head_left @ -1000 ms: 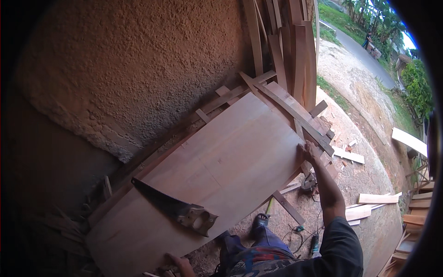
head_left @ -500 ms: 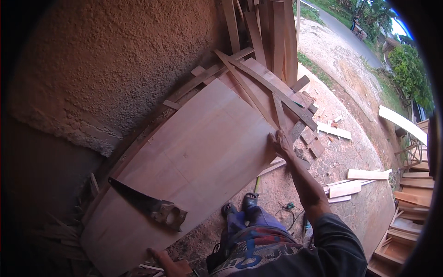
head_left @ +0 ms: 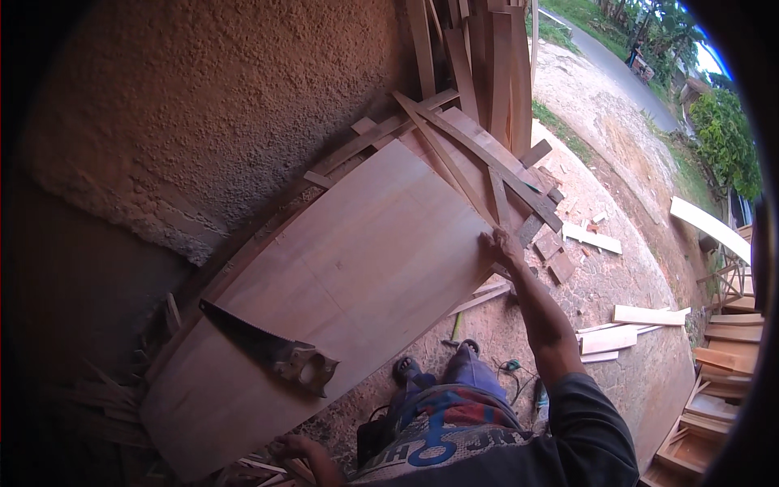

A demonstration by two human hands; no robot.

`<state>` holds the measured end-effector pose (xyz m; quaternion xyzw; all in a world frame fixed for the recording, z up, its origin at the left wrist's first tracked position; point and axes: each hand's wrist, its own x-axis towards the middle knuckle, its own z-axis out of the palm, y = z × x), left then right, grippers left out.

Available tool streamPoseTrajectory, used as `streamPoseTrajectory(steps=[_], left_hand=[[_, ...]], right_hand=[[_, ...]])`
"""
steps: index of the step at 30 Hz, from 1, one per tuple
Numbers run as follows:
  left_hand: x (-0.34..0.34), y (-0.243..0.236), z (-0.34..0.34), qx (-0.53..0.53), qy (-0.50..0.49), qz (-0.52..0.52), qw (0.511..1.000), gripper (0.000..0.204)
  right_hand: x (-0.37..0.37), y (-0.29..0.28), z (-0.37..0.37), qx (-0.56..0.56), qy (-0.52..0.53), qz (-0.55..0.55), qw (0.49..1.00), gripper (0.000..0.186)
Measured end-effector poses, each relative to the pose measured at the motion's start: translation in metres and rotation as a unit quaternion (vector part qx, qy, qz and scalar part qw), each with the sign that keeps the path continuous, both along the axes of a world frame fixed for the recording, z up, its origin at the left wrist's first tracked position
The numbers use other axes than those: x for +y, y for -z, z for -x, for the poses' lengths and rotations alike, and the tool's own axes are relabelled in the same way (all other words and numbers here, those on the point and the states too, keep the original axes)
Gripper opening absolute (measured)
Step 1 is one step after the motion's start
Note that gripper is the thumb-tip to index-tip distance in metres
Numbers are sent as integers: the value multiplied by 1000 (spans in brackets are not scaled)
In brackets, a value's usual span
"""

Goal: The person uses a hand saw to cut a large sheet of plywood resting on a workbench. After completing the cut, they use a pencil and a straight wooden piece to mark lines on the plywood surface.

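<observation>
A large pale plywood sheet [head_left: 357, 252] lies slantwise in front of me on other boards. My right hand [head_left: 505, 248] grips its right edge near the far corner, fingers curled over the rim. At the near edge, low in the picture, my left hand [head_left: 299, 449] is closed at the border of the sheet; its fingers are dark and partly hidden. A handsaw [head_left: 272, 351] rests flat on the sheet between my hands, its wooden handle toward me and its dark blade pointing to the left. Faint lines cross the sheet's surface.
A rough wall [head_left: 219, 105] rises on the left. Crossed wooden strips [head_left: 442, 146] lie beyond the sheet, and upright planks [head_left: 499, 81] lean behind them. Offcuts [head_left: 608, 339] litter the ground at right, near a cable [head_left: 511, 369]. Wooden frames [head_left: 722, 381] stand at far right.
My left hand has shifted slightly right along the near edge. My right foot has moved to the right. The view has turned a little; the saw stays on the sheet.
</observation>
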<state>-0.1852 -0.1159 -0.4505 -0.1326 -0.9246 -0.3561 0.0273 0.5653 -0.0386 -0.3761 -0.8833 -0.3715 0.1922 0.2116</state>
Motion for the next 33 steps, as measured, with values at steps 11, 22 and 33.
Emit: streamPoseTrajectory(steps=[11, 22, 33], left_hand=[[108, -93, -377, 19, 725, -86, 683, 42], [248, -57, -596, 191, 625, 54, 755, 61], [244, -68, -607, 168, 619, 69, 764, 59]], right_hand=[[4, -11, -3, -68, -67, 4, 995, 50], [-14, -42, -42, 18, -231, -18, 973, 30], [-15, -43, -48, 27, -259, -22, 965, 28]])
